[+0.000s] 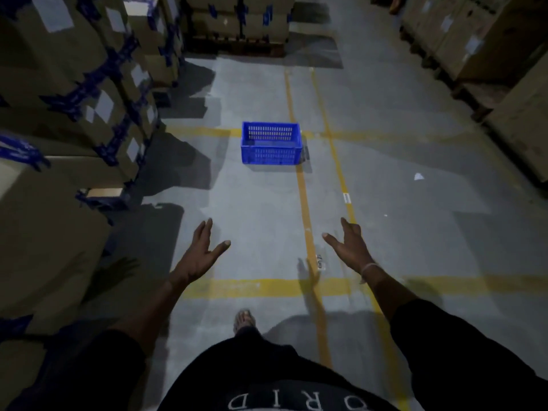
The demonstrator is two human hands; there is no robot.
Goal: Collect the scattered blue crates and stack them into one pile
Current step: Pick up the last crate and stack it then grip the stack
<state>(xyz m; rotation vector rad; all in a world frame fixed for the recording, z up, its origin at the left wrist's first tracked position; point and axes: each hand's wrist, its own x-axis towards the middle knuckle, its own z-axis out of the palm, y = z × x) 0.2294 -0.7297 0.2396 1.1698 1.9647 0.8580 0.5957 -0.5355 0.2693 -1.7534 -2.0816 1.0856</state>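
Observation:
One blue slotted plastic crate point(271, 143) stands upright and empty on the grey floor, in the middle of the aisle ahead of me. My left hand point(201, 253) is stretched forward with fingers straight and spread, holding nothing. My right hand point(350, 244) is stretched forward the same way, also holding nothing. Both hands are well short of the crate, one to each side of its line. No other blue crate is in view.
Stacked cardboard boxes point(74, 93) with blue tape line the left side. More cartons on pallets point(474, 40) line the right side, and a pallet stack point(237, 25) closes the far end. Yellow floor lines point(305, 209) cross the aisle. My foot point(244, 320) steps forward.

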